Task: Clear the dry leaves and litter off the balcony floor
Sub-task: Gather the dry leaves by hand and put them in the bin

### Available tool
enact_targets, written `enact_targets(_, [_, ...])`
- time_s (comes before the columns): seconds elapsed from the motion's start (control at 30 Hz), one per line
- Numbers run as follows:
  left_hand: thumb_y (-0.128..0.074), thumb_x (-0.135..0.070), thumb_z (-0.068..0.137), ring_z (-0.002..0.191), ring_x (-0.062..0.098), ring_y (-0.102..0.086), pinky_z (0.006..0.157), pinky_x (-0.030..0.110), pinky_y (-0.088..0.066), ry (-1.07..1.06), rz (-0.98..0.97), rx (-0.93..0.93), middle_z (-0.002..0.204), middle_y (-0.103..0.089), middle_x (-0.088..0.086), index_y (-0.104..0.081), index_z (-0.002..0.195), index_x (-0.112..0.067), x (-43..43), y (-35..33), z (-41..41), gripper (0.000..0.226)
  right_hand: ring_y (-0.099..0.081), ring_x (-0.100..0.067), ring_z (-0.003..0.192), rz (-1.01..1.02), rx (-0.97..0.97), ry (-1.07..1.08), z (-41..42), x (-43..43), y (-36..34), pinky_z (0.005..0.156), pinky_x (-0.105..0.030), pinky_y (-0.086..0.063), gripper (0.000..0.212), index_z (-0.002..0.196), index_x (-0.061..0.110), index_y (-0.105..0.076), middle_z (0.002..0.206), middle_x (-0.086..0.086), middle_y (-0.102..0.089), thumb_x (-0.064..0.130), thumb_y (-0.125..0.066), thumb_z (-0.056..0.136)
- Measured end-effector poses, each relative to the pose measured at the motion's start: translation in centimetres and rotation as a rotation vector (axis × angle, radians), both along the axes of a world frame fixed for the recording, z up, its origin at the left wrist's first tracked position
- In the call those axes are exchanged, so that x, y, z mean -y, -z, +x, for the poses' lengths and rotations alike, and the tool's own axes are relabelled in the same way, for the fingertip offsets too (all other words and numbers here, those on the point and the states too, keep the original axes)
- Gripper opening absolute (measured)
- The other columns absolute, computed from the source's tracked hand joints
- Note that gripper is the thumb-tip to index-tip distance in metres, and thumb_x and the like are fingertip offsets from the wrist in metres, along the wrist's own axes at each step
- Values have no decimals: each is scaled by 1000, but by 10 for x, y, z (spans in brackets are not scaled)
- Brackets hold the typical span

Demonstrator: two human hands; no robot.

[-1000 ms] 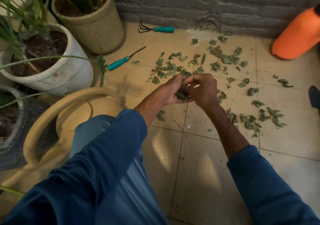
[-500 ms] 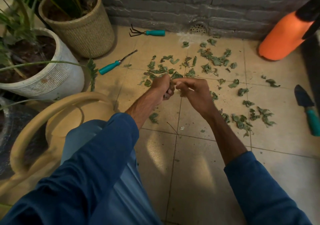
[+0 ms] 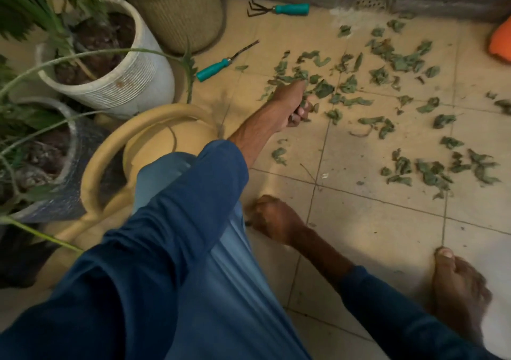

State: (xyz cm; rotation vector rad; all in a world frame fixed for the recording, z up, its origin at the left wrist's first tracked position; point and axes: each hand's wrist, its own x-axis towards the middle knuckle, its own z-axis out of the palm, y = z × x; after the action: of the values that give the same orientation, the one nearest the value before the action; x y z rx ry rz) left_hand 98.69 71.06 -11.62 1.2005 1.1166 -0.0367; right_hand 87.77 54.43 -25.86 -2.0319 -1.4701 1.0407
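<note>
Dry green leaves (image 3: 401, 60) lie scattered over the beige tiled floor (image 3: 373, 235), with another cluster (image 3: 434, 171) at the right. My left hand (image 3: 290, 105) reaches out to the near edge of the leaf patch. Its fingers are curled round a dark bunch of leaves, and it touches more leaves on the floor. My right hand (image 3: 273, 218) is pulled back low beside my knee and curled into a fist just above the tiles. No leaf plainly shows in it.
At left stand a white ribbed pot (image 3: 124, 83), a woven pot (image 3: 179, 8), a dark pot (image 3: 63, 182) and a tan watering can (image 3: 154, 138). On the floor lie a hand rake (image 3: 279, 8), a teal-handled weeder (image 3: 218, 66) and an orange sprayer (image 3: 500, 44). My bare foot (image 3: 456, 285) is at lower right.
My hands have parted. The left hand went forward into the leaves with its bunch, and the right hand drew back down beside my knee. The view tilted down and left.
</note>
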Motion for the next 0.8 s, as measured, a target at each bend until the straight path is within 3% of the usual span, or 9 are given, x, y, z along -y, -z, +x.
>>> enact_targets(0.1, [-39, -24, 107, 42, 8, -34, 39, 20, -19, 4, -16, -3, 61, -47, -2, -52, 76, -16, -4, -2, -8, 34, -52, -33, 119, -42, 60, -48, -23, -10, 7, 98, -37, -45, 38, 124, 4, -64, 131, -16, -55, 27, -65, 94])
enact_targets(0.23, [-39, -25, 106, 42, 7, -35, 44, 21, -18, -7, -27, -13, 59, -47, -4, -52, 77, -18, -11, -3, -17, 32, -60, -31, 110, 23, 150, -92, -33, -17, 20, 92, -36, -45, 32, 123, 7, -63, 123, -14, -61, 26, -52, 100])
enact_targets(0.37, [-39, -22, 105, 42, 7, -35, 44, 20, -18, -8, -20, -6, 56, -48, -5, -52, 75, -18, -13, -3, -20, 33, -64, -33, 103, 105, 193, -106, -13, -13, 17, 86, -35, -47, 24, 110, 2, -70, 113, -19, -66, 14, -53, 98])
enact_targets(0.5, [-39, -23, 105, 43, 8, -38, 43, 21, -21, 22, -20, -3, 60, -49, -3, -53, 77, -17, -10, 2, -15, 32, -70, -20, 77, 160, 87, 262, 54, -5, -3, 73, -26, -53, 13, 94, 9, -79, 94, -9, -76, 6, -67, 90])
enact_targets(0.63, [-41, -23, 104, 42, 10, -43, 41, 20, -26, 66, 8, -24, 60, -52, -2, -53, 76, -17, 0, 6, -8, 32, -72, -4, 73, 326, -69, 736, 126, 4, -53, 75, -19, -59, 13, 94, 15, -81, 90, 2, -78, 10, -81, 82])
enact_targets(0.73, [-47, -23, 103, 41, 11, -48, 39, 17, -31, 75, 68, -69, 63, -56, 2, -57, 79, -13, 10, 12, -4, 27, -73, -16, 76, 450, -364, 984, 155, 4, -85, 77, -30, -61, 16, 95, 11, -80, 88, -4, -79, 12, -85, 80])
enact_targets(0.8, [-51, -23, 100, 43, 13, -52, 40, 17, -34, 100, 87, -96, 70, -60, 5, -59, 85, -12, 15, 15, 0, 20, -72, -18, 77, 539, -426, 1007, 162, 2, -101, 77, -33, -62, 17, 96, 6, -79, 89, -9, -78, 10, -84, 80])
